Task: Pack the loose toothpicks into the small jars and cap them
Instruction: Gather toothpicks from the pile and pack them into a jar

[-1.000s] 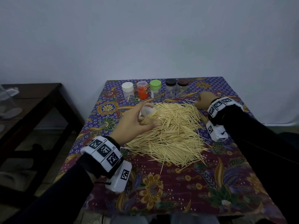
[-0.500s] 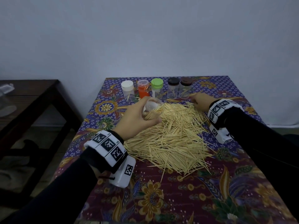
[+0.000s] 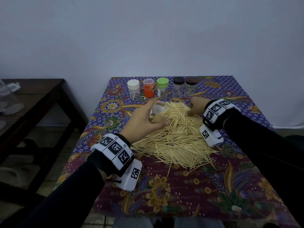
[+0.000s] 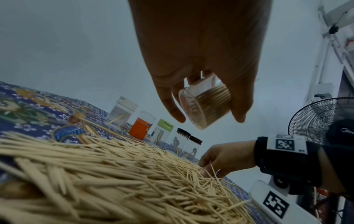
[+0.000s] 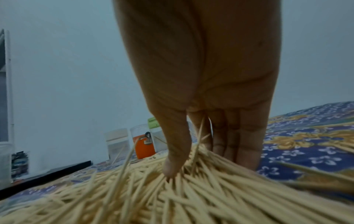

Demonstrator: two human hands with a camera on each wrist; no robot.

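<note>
A big pile of loose toothpicks (image 3: 177, 139) lies mid-table on the patterned cloth (image 3: 181, 186). My left hand (image 3: 158, 113) grips a clear uncapped jar (image 4: 203, 106), tilted on its side just above the pile's far left part, with a layer of toothpicks inside. My right hand (image 3: 190, 112) reaches down into the pile's far right edge. In the right wrist view its thumb (image 5: 170, 166) and fingers (image 5: 239, 151) dig into the toothpicks (image 5: 172, 197) and pinch a few, some sticking up between them.
Five capped jars stand in a row at the table's far edge: white-capped (image 3: 133, 88), orange (image 3: 148, 89), green-capped (image 3: 162, 87) and two dark-capped (image 3: 178, 86) (image 3: 191, 86). A dark wooden table (image 3: 32, 96) stands to the left, a fan (image 4: 321, 118) to the right.
My right hand has come from beside the dark-capped jars a little nearer and left, down into the pile. My left hand keeps the jar over the pile, now tilted further.
</note>
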